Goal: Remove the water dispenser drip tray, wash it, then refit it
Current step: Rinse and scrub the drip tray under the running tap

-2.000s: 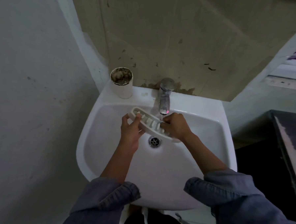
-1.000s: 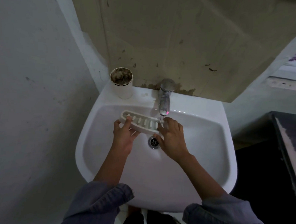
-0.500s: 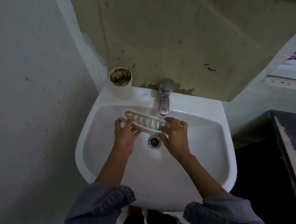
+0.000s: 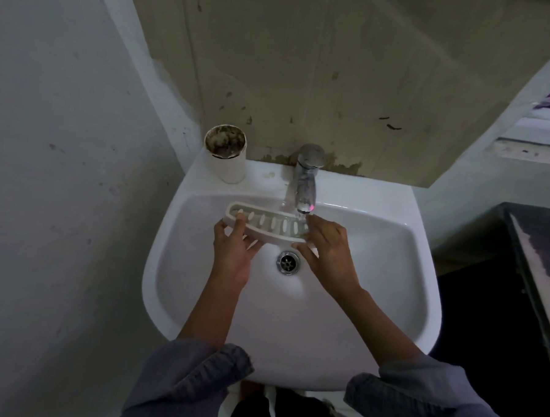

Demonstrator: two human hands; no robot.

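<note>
A white slotted drip tray (image 4: pixel 266 224) is held level over the basin of a white sink (image 4: pixel 373 309), just above the drain (image 4: pixel 287 262). My left hand (image 4: pixel 233 247) grips its left end from below, thumb on the near rim. My right hand (image 4: pixel 329 246) holds its right end, fingers curled around the edge. Water runs from the chrome tap (image 4: pixel 306 178) onto the tray's right end, by my right fingertips.
A white cup (image 4: pixel 226 154) with dirty contents stands on the sink's back left ledge. A grey wall is close on the left, a stained wall behind. A dark counter (image 4: pixel 539 254) sits to the right.
The tray went from tilted under the tap to level and shifted left. My right hand slid from over its right half to its right end. Water keeps running.
</note>
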